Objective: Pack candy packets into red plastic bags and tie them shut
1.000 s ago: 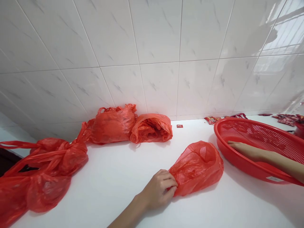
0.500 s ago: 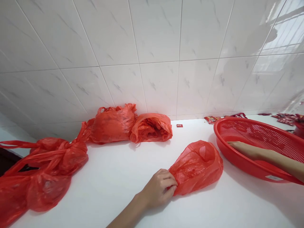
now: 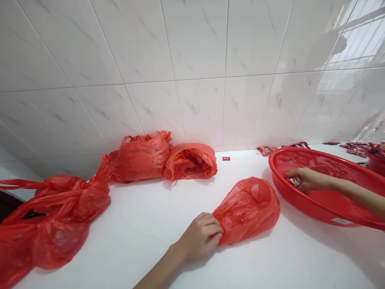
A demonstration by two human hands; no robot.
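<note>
My left hand (image 3: 201, 237) is closed on the near left edge of a red plastic bag (image 3: 248, 212), which lies on the white table with its mouth spread towards the right. Over the left part of a red plastic basket (image 3: 319, 210), my right hand (image 3: 306, 180) pinches a small red-and-white packet (image 3: 296, 181). The packet's print is too small to read. The basket has a perforated side and a white label on its outside; its far right end runs out of view.
Filled red bags (image 3: 141, 158) and an opened red bag (image 3: 191, 161) stand along the tiled wall. Knotted red bags (image 3: 63, 216) lie at the left. A small red packet (image 3: 226, 158) sits near the wall. Several red packets (image 3: 357, 149) lie behind the basket.
My right hand has come up from inside the basket, and the small packet now shows in its fingers. My left hand keeps its hold on the bag. The view has shifted slightly.
</note>
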